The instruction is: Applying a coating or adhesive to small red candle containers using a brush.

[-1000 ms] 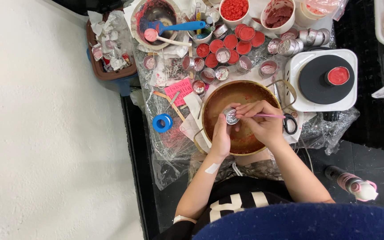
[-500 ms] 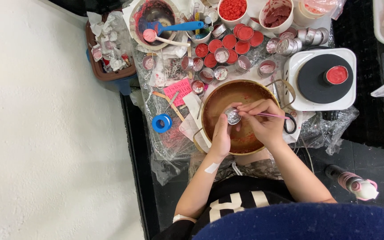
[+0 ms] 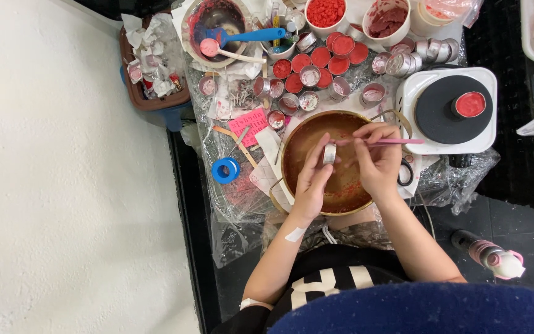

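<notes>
Left hand (image 3: 311, 179): fingers curled, pinching a small metal cup (image 3: 329, 153) on edge, held over the large round pan (image 3: 304, 145).
Right hand (image 3: 375, 158): fingertips pressed together on a thin pink stick (image 3: 397, 141), its tip pointed at the cup's mouth.
Cup's place: above the middle of the pan, between the two hands, clear of the pan's floor.
Pan: brown inside, red crumbs strewn along the near side (likely scrapings, though too small to be sure).
Done so far, by the look of it: a cluster of filled red cups (image 3: 322, 59) standing at the far side of the tabletop (image 3: 230, 192).
Left to do, as a judgement: a row of silver cups (image 3: 424, 52) without red fill, plus a few smeared ones near the pink card (image 3: 247, 124).
Nearby: white hot plate (image 3: 486, 139) with a red-filled tin (image 3: 470, 104) on its black disc; blue tape roll (image 3: 225, 169) on the plastic sheet; bowl with a blue spatula (image 3: 251, 35).
Change from half a second ago: hands, cup and stick in nearly the same pose; cup turned slightly more on edge, nothing else on the tabletop shifted.
</notes>
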